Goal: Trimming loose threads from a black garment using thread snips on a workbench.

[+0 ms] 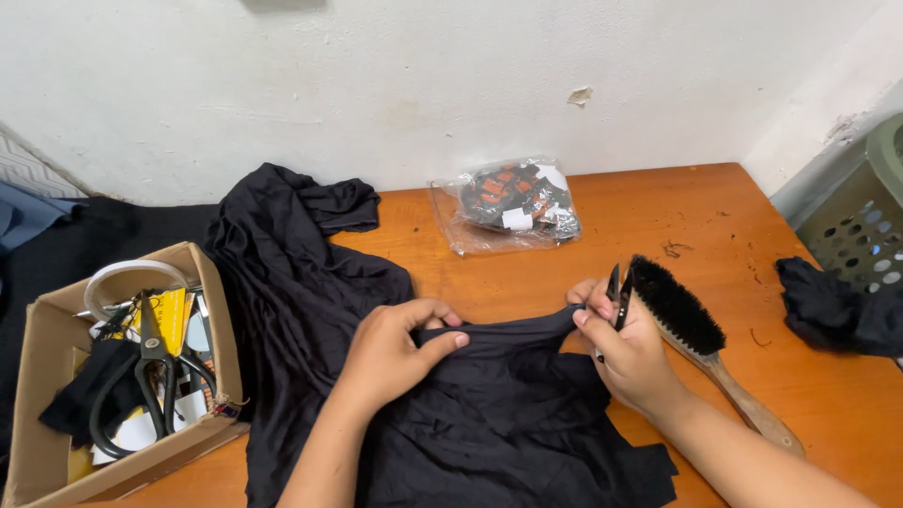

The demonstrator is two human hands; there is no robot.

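A black garment (310,301) lies spread over an orange wooden table (658,207). My left hand (390,353) pinches a fold of it near the middle. My right hand (625,353) grips the same stretched edge at its right end and also holds small black thread snips (616,287), blades pointing up. A black-bristled brush with a wooden handle (696,329) lies just right of my right hand, touching it or nearly so.
A cardboard box (212,310) at the left holds large black scissors (150,376), a tape roll and papers. A clear plastic bag of dark items (508,202) sits near the wall. Another black cloth (832,306) and a grey perforated basket (861,216) are at the right edge.
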